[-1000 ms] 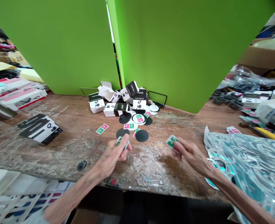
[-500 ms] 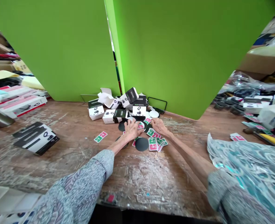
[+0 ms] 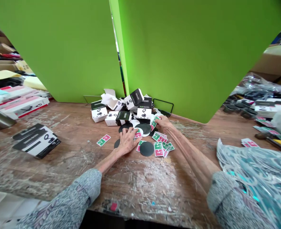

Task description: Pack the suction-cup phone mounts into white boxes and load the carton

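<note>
A heap of white-and-black product boxes (image 3: 123,109) stands at the back of the wooden workbench (image 3: 59,168), with black discs (image 3: 142,128) and white discs around its front. My left hand (image 3: 128,140) lies spread over a black disc, fingertips beside a green-and-pink printed card (image 3: 137,134). My right hand (image 3: 163,121) reaches the heap's right side, its fingertips on a tilted green-and-pink card (image 3: 155,122). Below it, several similar cards (image 3: 160,144) lie fanned out next to a black disc (image 3: 146,149).
A lone card (image 3: 103,140) and flattened black-and-white cartons (image 3: 36,141) lie on the bench to the left. A black wire stand (image 3: 163,107) stands behind the heap, before a green partition (image 3: 190,54). A patterned foil bag (image 3: 252,171) lies at front right.
Both hands have reached forward from the bench's front to the heap, and my sleeves have come into view. Several cards now lie fanned out right of the black disc, and my right hand has moved farther back.
</note>
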`<state>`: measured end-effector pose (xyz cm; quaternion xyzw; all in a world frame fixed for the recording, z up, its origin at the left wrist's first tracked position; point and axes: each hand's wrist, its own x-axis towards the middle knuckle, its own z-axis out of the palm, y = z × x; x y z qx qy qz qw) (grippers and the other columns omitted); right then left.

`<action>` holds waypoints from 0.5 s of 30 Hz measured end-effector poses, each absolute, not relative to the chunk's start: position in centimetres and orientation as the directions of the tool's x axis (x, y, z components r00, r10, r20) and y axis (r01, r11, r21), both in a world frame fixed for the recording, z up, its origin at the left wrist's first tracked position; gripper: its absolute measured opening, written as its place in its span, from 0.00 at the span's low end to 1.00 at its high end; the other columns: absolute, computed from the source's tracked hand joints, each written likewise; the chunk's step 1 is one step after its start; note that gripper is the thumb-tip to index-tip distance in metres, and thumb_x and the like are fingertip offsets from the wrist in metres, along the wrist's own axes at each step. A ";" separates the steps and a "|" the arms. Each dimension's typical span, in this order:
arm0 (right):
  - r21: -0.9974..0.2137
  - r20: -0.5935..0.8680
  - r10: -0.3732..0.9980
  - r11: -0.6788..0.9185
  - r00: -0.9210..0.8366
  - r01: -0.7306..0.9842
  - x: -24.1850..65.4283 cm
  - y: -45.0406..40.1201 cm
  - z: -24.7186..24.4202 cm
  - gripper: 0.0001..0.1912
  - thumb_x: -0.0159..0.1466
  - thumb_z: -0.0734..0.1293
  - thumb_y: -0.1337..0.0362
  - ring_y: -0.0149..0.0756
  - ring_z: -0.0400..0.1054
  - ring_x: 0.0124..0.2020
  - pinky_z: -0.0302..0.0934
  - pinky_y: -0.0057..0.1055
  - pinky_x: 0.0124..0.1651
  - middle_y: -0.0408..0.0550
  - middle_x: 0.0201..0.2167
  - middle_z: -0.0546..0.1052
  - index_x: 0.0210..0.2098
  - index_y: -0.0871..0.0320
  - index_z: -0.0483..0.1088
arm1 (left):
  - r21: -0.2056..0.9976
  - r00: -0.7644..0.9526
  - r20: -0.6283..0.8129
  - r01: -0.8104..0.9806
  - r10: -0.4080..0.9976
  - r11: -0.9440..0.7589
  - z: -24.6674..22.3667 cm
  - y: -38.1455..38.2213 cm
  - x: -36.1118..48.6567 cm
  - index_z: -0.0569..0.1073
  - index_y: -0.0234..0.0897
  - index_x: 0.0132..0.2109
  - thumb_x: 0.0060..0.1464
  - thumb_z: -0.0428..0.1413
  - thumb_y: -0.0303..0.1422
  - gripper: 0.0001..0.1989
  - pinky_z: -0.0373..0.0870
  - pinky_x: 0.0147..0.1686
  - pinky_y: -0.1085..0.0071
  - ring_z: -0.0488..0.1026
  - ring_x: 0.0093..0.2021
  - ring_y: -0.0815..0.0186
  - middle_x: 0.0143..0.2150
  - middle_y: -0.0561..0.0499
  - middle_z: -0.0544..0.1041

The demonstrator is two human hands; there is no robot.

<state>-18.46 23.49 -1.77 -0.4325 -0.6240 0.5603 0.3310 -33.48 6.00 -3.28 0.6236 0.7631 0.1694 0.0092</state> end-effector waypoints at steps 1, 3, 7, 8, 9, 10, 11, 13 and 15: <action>-0.991 -0.071 0.915 -0.020 -0.397 0.130 -17.8 23.5 -1.3 0.12 0.48 0.66 0.68 0.33 0.66 0.28 0.62 0.30 0.30 0.41 0.25 0.69 0.32 0.56 0.62 | 0.293 -0.228 0.198 0.942 0.953 0.164 -3.2 6.0 -33.5 0.67 0.43 0.58 0.58 0.51 0.45 0.23 0.57 0.52 0.49 0.56 0.53 0.48 0.57 0.43 0.66; -0.996 -0.066 0.923 -0.040 -0.380 0.078 -16.6 23.3 -0.2 0.15 0.47 0.66 0.68 0.31 0.66 0.28 0.63 0.28 0.29 0.40 0.27 0.69 0.35 0.56 0.61 | 0.346 -0.251 0.201 0.923 0.947 0.171 -2.8 6.2 -33.4 0.69 0.43 0.56 0.56 0.54 0.44 0.22 0.56 0.53 0.47 0.56 0.53 0.47 0.57 0.43 0.66; -0.999 -0.012 0.889 -0.030 -0.458 -0.032 -14.6 21.2 1.5 0.17 0.47 0.66 0.67 0.28 0.66 0.29 0.64 0.27 0.32 0.39 0.31 0.70 0.38 0.56 0.64 | 0.491 -0.299 0.212 0.856 0.931 0.163 -0.5 7.2 -32.7 0.68 0.41 0.57 0.55 0.52 0.42 0.24 0.58 0.54 0.50 0.57 0.57 0.49 0.58 0.42 0.64; -0.998 -0.001 0.875 -0.028 -0.483 -0.048 -14.4 20.4 1.8 0.17 0.47 0.67 0.65 0.28 0.66 0.30 0.65 0.27 0.32 0.39 0.30 0.70 0.37 0.56 0.65 | 0.527 -0.289 0.208 0.838 0.935 0.141 0.3 7.6 -32.3 0.66 0.42 0.59 0.57 0.50 0.43 0.24 0.61 0.52 0.54 0.60 0.55 0.52 0.58 0.43 0.65; -0.998 0.008 0.862 -0.029 -0.506 -0.064 -14.2 19.6 1.9 0.16 0.47 0.68 0.64 0.28 0.66 0.29 0.65 0.26 0.33 0.38 0.30 0.70 0.36 0.56 0.65 | 0.569 -0.259 0.196 0.816 0.946 0.106 1.0 8.0 -32.0 0.65 0.42 0.60 0.58 0.49 0.44 0.25 0.65 0.49 0.59 0.64 0.52 0.55 0.56 0.44 0.67; -0.996 0.013 0.848 -0.033 -0.529 -0.078 -14.0 18.9 2.0 0.16 0.46 0.69 0.63 0.27 0.65 0.29 0.64 0.26 0.33 0.38 0.29 0.70 0.35 0.56 0.65 | 0.616 -0.212 0.169 0.785 0.963 0.064 1.8 8.3 -31.6 0.66 0.41 0.59 0.57 0.49 0.46 0.25 0.67 0.43 0.64 0.68 0.47 0.59 0.52 0.45 0.70; -0.995 0.016 0.831 -0.041 -0.555 -0.089 -13.9 18.2 2.0 0.16 0.46 0.70 0.63 0.27 0.65 0.28 0.64 0.26 0.33 0.38 0.29 0.70 0.34 0.57 0.65 | 0.663 -0.156 0.135 0.748 0.978 0.028 2.4 8.6 -31.2 0.69 0.40 0.56 0.56 0.50 0.47 0.24 0.67 0.37 0.68 0.70 0.41 0.62 0.46 0.46 0.73; -0.995 0.028 0.785 -0.040 -0.618 -0.096 -13.6 17.1 2.2 0.15 0.48 0.71 0.61 0.27 0.65 0.28 0.64 0.28 0.33 0.38 0.28 0.69 0.32 0.57 0.64 | 0.737 -0.060 0.069 0.676 0.996 -0.010 3.5 8.9 -30.7 0.73 0.35 0.44 0.53 0.54 0.47 0.20 0.62 0.28 0.72 0.68 0.30 0.67 0.33 0.50 0.74; -0.996 0.078 0.742 0.038 -0.666 -0.075 -13.2 16.4 2.5 0.14 0.51 0.70 0.58 0.27 0.63 0.27 0.62 0.27 0.33 0.38 0.27 0.68 0.30 0.58 0.65 | 0.763 -0.025 0.043 0.647 0.999 -0.016 4.3 8.8 -30.4 0.72 0.34 0.33 0.51 0.55 0.46 0.17 0.55 0.24 0.73 0.63 0.24 0.70 0.24 0.53 0.69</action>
